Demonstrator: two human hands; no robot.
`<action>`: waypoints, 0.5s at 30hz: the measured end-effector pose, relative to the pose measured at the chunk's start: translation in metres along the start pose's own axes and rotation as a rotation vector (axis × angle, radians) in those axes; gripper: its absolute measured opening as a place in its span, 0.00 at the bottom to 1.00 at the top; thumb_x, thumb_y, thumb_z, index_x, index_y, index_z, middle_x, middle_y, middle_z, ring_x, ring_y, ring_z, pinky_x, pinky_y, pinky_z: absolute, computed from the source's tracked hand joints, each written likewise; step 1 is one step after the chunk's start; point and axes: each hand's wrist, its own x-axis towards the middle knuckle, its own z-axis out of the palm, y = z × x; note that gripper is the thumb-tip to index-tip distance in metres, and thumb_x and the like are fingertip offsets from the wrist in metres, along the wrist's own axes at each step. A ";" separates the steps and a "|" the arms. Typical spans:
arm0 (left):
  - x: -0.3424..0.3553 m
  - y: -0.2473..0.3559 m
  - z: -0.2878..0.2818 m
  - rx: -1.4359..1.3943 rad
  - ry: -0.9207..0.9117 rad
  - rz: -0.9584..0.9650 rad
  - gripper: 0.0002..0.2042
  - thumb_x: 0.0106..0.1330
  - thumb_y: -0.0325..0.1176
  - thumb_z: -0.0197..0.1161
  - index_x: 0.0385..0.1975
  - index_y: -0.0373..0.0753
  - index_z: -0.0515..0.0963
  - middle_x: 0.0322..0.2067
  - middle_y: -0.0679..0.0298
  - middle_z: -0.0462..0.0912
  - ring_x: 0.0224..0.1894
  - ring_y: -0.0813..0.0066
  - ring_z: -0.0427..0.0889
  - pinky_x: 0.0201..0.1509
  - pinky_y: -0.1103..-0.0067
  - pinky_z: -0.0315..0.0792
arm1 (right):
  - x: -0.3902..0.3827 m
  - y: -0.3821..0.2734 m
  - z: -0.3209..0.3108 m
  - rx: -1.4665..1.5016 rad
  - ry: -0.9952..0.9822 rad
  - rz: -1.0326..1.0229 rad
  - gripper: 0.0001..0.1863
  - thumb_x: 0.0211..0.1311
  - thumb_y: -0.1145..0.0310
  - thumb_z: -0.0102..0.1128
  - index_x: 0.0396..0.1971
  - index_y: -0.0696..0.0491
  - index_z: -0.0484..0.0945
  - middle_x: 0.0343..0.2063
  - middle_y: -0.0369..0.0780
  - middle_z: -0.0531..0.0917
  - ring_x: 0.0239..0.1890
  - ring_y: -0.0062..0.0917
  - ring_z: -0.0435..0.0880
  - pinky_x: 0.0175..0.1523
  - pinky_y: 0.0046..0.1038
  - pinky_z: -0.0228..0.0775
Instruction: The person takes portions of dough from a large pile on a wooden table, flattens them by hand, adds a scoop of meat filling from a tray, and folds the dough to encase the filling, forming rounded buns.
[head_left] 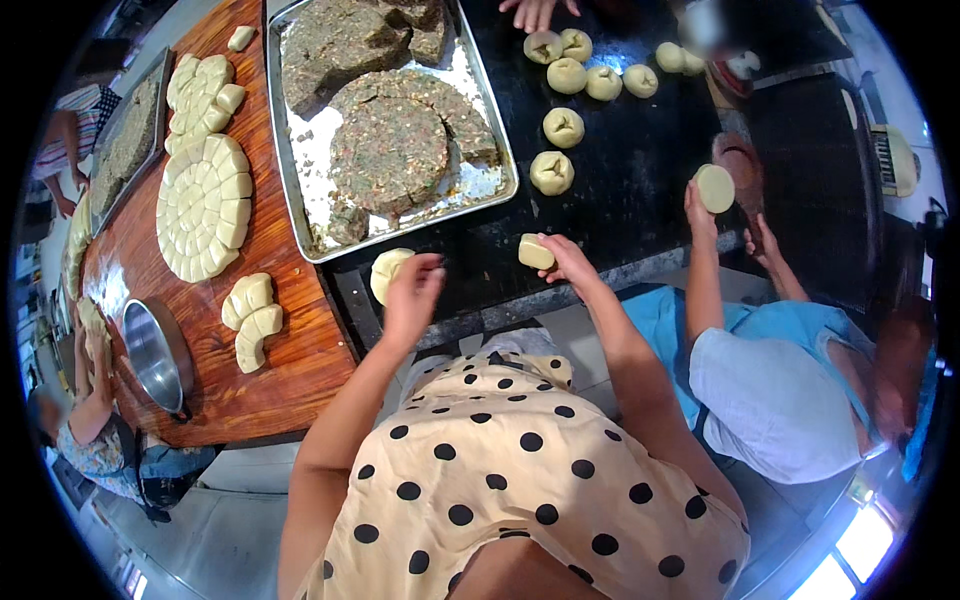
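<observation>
My right hand (pixel 570 262) is holding one dough piece (pixel 535 253) by its side, just over the black bench (pixel 470 290), likely so its broad face is lying free. My left hand (pixel 412 300) is curling partly in front of a second piece (pixel 387 272); I cannot tell whether it is gripping it or only hovering. The filling (pixel 390 145) is lying ahead of me in a tray (pixel 310 185), probably for easy reach. Counting, I am seeing nine buns (pixel 564 127) beyond my right hand, seemingly set aside there out of my way. One metal bowl (pixel 155 345) is standing on the wooden table (pixel 290 375), and one large cut dough round (pixel 205 205) is resting beyond it.
</observation>
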 end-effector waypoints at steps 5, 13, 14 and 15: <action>0.034 -0.018 0.118 -0.009 -0.267 -0.130 0.20 0.63 0.28 0.65 0.54 0.32 0.73 0.48 0.54 0.79 0.48 0.65 0.81 0.54 0.74 0.75 | 0.012 0.011 -0.013 -0.737 0.617 -0.288 0.17 0.69 0.54 0.51 0.36 0.55 0.73 0.34 0.49 0.82 0.34 0.47 0.82 0.41 0.47 0.72; 0.064 0.003 0.167 0.096 -0.402 -0.082 0.20 0.59 0.19 0.58 0.54 0.32 0.74 0.47 0.50 0.79 0.47 0.59 0.82 0.54 0.73 0.75 | 0.045 0.005 0.003 -0.403 0.984 -0.343 0.27 0.72 0.54 0.46 0.61 0.59 0.67 0.69 0.54 0.54 0.71 0.46 0.54 0.72 0.44 0.47; 0.060 -0.003 0.170 0.098 -0.389 -0.075 0.19 0.60 0.19 0.57 0.53 0.32 0.74 0.47 0.50 0.79 0.47 0.59 0.82 0.54 0.73 0.75 | 0.046 0.000 0.009 -0.399 1.002 -0.295 0.29 0.72 0.53 0.44 0.63 0.59 0.65 0.71 0.54 0.51 0.72 0.46 0.51 0.73 0.45 0.44; 0.058 -0.004 0.170 0.100 -0.375 -0.067 0.19 0.60 0.18 0.57 0.53 0.32 0.75 0.47 0.50 0.79 0.47 0.59 0.82 0.54 0.73 0.75 | 0.044 -0.005 0.017 -0.440 0.946 -0.289 0.33 0.72 0.51 0.42 0.66 0.62 0.60 0.72 0.55 0.47 0.74 0.46 0.47 0.75 0.45 0.38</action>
